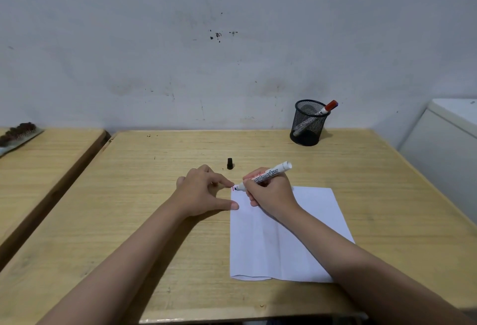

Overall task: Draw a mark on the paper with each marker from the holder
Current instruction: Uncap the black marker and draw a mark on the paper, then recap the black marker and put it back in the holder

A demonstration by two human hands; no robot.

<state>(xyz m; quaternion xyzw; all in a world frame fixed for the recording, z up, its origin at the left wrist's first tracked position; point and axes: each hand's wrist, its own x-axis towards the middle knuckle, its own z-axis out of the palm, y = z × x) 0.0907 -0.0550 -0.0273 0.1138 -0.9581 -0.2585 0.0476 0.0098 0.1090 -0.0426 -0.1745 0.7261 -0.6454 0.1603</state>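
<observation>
A white sheet of paper (289, 234) lies on the wooden table (154, 195). My right hand (271, 190) grips an uncapped white board marker (268, 174), its dark tip touching the paper's far left corner beside a small red mark (233, 188). My left hand (204, 190) rests flat with spread fingers, thumb and forefinger pressing the paper's left edge. The marker's black cap (229, 163) stands on the table just beyond my hands. A black mesh holder (308, 124) at the back right contains a red-capped marker (327, 108).
A second wooden table (38, 169) stands to the left across a narrow gap, with a dark object (18, 132) at its far edge. A white appliance (446, 143) stands right of the table. A marked grey wall (219, 48) rises directly behind.
</observation>
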